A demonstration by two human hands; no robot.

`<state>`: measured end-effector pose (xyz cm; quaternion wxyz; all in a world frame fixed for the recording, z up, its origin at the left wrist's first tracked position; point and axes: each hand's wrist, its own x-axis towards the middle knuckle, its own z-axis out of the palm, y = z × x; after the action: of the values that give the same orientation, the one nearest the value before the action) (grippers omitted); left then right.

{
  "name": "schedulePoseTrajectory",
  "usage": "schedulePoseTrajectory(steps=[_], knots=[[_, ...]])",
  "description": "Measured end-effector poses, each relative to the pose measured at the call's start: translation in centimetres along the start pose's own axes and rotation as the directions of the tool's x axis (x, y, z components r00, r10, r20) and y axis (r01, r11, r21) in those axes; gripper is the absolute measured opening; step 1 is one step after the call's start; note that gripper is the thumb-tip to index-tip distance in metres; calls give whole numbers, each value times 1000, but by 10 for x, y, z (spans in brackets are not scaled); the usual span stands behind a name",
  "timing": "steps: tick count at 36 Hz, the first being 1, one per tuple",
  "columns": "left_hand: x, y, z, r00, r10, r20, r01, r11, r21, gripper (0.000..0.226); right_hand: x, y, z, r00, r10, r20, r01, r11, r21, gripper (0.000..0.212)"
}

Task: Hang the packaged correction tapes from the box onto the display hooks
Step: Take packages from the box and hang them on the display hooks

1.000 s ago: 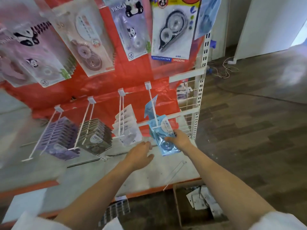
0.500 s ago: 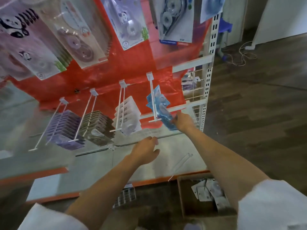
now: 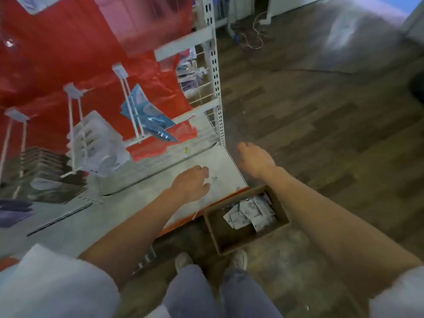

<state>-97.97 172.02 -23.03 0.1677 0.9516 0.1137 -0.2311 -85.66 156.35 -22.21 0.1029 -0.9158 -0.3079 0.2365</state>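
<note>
Evidently partway through: blue packaged correction tapes (image 3: pixel 146 115) hang on the rightmost display hook (image 3: pixel 132 111), more packs (image 3: pixel 249 213) wait in the cardboard box (image 3: pixel 229 243) on the floor, and the left hand (image 3: pixel 191 182) and right hand (image 3: pixel 253 158) are relaxed, gripping nothing.

Floor (image 3: pixel 321 125): dark wood-effect planks, laid in staggered rows; a pale glare is seen at the upper right; dust and pale scuffing are seen on the near part. Shelving unit: white perforated upright (image 3: pixel 216 88) with white crossbars and a wire grid panel (image 3: pixel 202 88); pale grey base shelf (image 3: pixel 91 216) edged in orange. Backing: red plastic sheet (image 3: pixel 57 53), creased, hung behind the shelving. Loose white cable (image 3: pixel 252 35): coiled on the floor near the far wall. Far wall: white, blurred.
</note>
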Motion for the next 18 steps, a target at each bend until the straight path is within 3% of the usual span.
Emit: schedulePoseTrajectory(steps=[8, 12, 18], knots=[[34, 27, 64, 994, 74, 81, -76, 997, 26, 31, -36, 65, 75, 963, 239, 127, -259, 949, 180, 34], [58, 29, 109, 985, 78, 156, -80, 997, 11, 22, -42, 92, 132, 915, 334, 224, -384, 894, 233, 47], [96, 17, 183, 975, 93, 203, -88, 996, -32, 14, -34, 120, 224, 850, 404, 338, -499, 824, 270, 35]])
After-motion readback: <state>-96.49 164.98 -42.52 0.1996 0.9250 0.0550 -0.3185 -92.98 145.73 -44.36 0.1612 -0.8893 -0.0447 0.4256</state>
